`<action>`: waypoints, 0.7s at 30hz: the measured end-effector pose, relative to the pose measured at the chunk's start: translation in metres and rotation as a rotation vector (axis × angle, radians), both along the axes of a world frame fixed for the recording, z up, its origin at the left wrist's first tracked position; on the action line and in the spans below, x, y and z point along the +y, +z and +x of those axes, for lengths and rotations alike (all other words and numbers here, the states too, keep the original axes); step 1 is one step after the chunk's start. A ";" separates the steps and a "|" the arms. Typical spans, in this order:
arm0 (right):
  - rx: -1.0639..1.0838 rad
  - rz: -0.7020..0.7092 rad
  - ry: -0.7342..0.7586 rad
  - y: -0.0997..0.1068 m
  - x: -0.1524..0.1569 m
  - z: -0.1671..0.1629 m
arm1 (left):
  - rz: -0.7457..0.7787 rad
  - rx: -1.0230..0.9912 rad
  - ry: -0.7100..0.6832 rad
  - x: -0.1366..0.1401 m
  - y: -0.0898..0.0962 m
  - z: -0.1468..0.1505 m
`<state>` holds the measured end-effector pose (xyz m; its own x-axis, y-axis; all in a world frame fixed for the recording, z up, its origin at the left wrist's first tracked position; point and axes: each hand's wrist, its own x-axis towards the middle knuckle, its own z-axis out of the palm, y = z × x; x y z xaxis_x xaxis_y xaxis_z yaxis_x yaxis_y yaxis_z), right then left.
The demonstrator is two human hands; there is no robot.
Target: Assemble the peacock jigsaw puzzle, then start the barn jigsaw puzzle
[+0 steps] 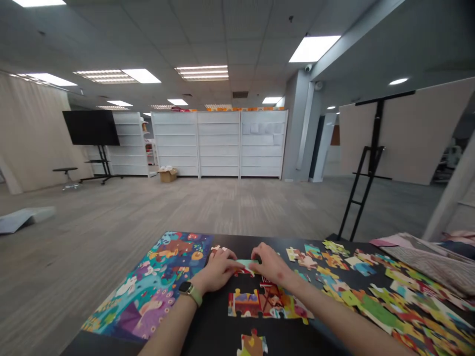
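Observation:
My left hand (218, 269), with a watch (190, 291) on its wrist, has its fingertips closed on the left side of a pale green puzzle piece (247, 265). Across from it, my right hand (270, 263) pinches the right side of the same piece. Both hands partly cover it. Below them on the black table lies a joined strip of puzzle pieces (245, 303) with red, yellow and blue print. Nearer to me is a single loose puzzle piece (253, 344). Another puzzle piece (219, 248) shows just beyond my left hand.
A colourful picture sheet (148, 289) lies on the left of the black table (213, 331). Many loose puzzle pieces (382, 301) spread over the right side. Folded cloth (438, 262) rests at the far right edge. Beyond the table stand a black easel (365, 183) and white shelves (218, 143).

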<state>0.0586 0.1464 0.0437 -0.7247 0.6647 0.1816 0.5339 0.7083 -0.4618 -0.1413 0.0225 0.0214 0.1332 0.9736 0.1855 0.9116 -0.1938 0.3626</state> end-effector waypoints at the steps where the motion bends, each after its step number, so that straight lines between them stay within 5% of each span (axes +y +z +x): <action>1: -0.009 0.000 0.013 0.003 -0.002 0.008 | -0.012 0.005 0.006 -0.001 0.001 0.002; 9: -0.159 -0.090 0.128 0.009 -0.028 0.098 | -0.049 -0.016 0.003 0.001 0.001 0.021; 21: -0.147 -0.184 0.093 0.003 -0.031 0.096 | -0.038 0.007 0.010 -0.003 0.003 0.029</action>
<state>0.1542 0.1155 0.0469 -0.7940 0.6060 -0.0480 0.5413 0.6688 -0.5096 -0.1121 0.0200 0.0239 0.1250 0.9811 0.1476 0.9159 -0.1713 0.3629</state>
